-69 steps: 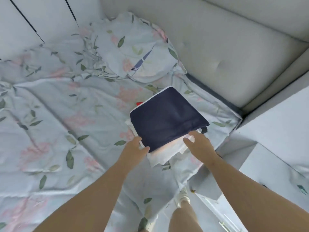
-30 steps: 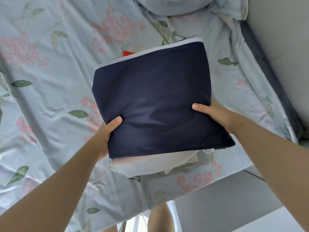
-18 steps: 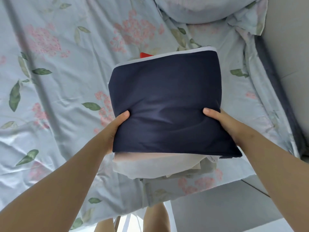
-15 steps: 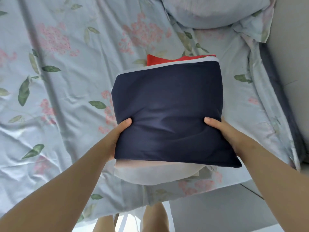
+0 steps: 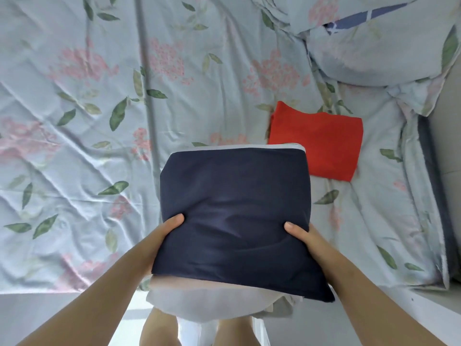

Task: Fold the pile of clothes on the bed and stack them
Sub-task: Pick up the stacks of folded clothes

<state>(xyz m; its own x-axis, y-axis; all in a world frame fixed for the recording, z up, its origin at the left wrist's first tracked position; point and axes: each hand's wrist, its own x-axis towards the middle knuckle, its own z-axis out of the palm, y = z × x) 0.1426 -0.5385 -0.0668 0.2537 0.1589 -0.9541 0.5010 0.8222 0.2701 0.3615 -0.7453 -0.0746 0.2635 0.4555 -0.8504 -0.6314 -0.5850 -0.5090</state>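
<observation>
I hold a stack of folded clothes up off the bed, a navy garment (image 5: 234, 208) on top and white and pale pieces (image 5: 207, 303) under it. My left hand (image 5: 159, 238) grips the stack's left side, thumb on the navy cloth. My right hand (image 5: 303, 237) grips the right side the same way; the fingers of both are hidden beneath. A folded red garment (image 5: 321, 143) lies flat on the bed just beyond the stack, to its right, apart from it.
The bed sheet (image 5: 99, 121) is pale blue with pink flowers and green leaves. A pillow (image 5: 374, 51) in the same print lies at the top right. A padded headboard wall (image 5: 449, 171) runs along the right edge. My legs show below the stack.
The stack has come up off the bed and toward me in both hands. The red garment, earlier hidden under it, stays behind on the sheet and is uncovered.
</observation>
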